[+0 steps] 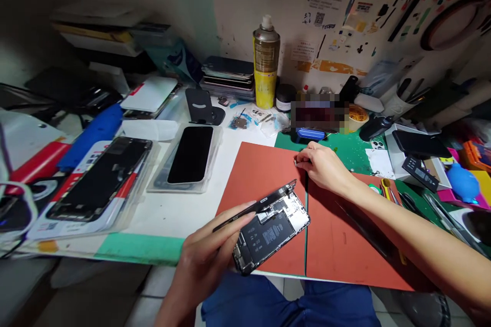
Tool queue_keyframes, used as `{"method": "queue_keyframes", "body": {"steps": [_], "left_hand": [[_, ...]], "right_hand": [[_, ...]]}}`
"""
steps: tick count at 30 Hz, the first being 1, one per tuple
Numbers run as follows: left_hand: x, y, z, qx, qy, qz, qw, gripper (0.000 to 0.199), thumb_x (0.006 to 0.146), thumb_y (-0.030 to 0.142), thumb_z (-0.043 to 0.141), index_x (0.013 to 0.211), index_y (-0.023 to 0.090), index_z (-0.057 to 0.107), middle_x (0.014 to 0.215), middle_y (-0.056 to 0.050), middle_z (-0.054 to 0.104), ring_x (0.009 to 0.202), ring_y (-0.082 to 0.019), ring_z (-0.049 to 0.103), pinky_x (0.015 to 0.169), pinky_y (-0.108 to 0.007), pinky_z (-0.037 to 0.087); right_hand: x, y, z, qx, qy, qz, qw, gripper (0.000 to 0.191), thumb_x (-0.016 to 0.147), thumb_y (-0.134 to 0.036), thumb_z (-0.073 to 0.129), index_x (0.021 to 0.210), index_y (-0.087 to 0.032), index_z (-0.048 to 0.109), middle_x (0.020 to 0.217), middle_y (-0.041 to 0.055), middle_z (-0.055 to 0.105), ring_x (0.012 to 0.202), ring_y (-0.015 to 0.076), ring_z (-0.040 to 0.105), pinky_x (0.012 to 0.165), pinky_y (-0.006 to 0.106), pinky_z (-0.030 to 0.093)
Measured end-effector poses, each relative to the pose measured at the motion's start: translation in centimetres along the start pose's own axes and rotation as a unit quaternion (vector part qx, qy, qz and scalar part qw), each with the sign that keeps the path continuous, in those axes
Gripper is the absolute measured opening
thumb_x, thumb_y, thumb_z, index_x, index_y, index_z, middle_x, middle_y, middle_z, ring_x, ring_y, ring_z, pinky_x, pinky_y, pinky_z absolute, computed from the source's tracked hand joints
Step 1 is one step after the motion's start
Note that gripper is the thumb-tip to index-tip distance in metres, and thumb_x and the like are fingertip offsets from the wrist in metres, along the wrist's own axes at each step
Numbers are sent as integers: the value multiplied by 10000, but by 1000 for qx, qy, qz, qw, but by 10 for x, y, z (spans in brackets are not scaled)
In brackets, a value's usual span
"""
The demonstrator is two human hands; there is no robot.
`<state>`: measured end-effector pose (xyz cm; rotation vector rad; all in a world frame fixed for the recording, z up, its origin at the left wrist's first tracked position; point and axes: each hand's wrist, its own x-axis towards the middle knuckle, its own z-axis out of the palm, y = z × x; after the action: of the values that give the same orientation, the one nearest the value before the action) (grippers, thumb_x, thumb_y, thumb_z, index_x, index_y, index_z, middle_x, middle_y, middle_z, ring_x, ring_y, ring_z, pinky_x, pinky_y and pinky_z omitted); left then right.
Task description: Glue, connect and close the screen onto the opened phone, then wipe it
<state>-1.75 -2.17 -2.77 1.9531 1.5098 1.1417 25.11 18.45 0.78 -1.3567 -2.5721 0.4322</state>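
Note:
An opened smartphone (274, 230) is in my left hand (209, 255), tilted above the front of the red-brown mat (330, 245). Its black battery and silvery inner parts face up, and the screen part (264, 202) stands folded up along one long edge, between my fingers. Farther back, my right hand (320, 166) is at the rear edge of the mat with thumb and fingertips pinched together. A tiny light-coloured piece shows at those fingertips, too small to name.
Left of the mat lie a phone with a dark screen (191, 155) on a clear case and a detached phone screen (103, 179). A yellow spray can (266, 64) stands at the back. Tweezers and a yellow-handled brush (385, 188) lie right, near a blue air blower (463, 183).

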Motion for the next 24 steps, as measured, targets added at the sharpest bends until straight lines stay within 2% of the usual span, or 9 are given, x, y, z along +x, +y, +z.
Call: {"method": "queue_keyframes", "body": {"steps": [5, 9, 11, 14, 16, 20, 24], "left_hand": [[3, 6, 2, -23, 9, 21, 999, 480, 1032, 35, 542, 1363, 308, 757, 1440, -21, 752, 1271, -169, 757, 1075, -211, 595], [6, 9, 4, -16, 22, 25, 999, 464, 1030, 16, 542, 1341, 277, 766, 1428, -31, 759, 1256, -146, 761, 1057, -188, 598], [7, 10, 5, -11, 27, 31, 999, 457, 1031, 6, 539, 1340, 258, 764, 1427, -38, 759, 1254, -135, 759, 1056, -179, 596], [9, 11, 6, -20, 38, 51, 998, 449, 1032, -8, 527, 1335, 228, 760, 1425, -48, 761, 1263, -123, 752, 1080, -183, 587], [9, 12, 6, -23, 43, 57, 997, 443, 1031, -12, 529, 1331, 220, 759, 1422, -51, 762, 1265, -119, 750, 1092, -189, 585], [9, 12, 7, -28, 48, 58, 997, 430, 1028, -11, 551, 1321, 222, 763, 1410, -48, 769, 1260, -118, 752, 1101, -197, 588], [7, 12, 8, -50, 52, 57, 996, 433, 1028, -19, 554, 1322, 222, 762, 1417, -50, 765, 1270, -115, 746, 1119, -204, 582]], "right_hand": [[-8, -3, -15, 19, -4, -17, 1000, 137, 972, -147, 675, 887, -198, 770, 951, 72, 788, 917, 241, 722, 788, 324, 490], [-45, -13, -38, 45, 5, -26, 999, 184, 1033, -251, 602, 934, -216, 753, 924, 51, 807, 797, 210, 741, 701, 314, 515], [-68, -25, -43, 107, -6, -33, 994, 170, 1036, -280, 608, 957, -242, 754, 932, 36, 801, 794, 191, 743, 683, 297, 535], [-95, -52, -36, 194, -76, -28, 978, 185, 1075, -304, 570, 1016, -275, 743, 973, 23, 796, 843, 169, 755, 701, 271, 568], [-103, -71, -23, 228, -98, -18, 968, 167, 1081, -271, 551, 1033, -277, 710, 959, 7, 791, 816, 151, 751, 691, 255, 563], [-95, -98, 0, 257, -65, 17, 964, 80, 1024, -195, 575, 997, -262, 610, 838, -22, 767, 684, 140, 716, 606, 242, 514], [-82, -107, 10, 244, -43, 50, 968, 111, 958, -166, 609, 913, -258, 568, 765, -30, 738, 660, 155, 712, 605, 254, 497]]}}
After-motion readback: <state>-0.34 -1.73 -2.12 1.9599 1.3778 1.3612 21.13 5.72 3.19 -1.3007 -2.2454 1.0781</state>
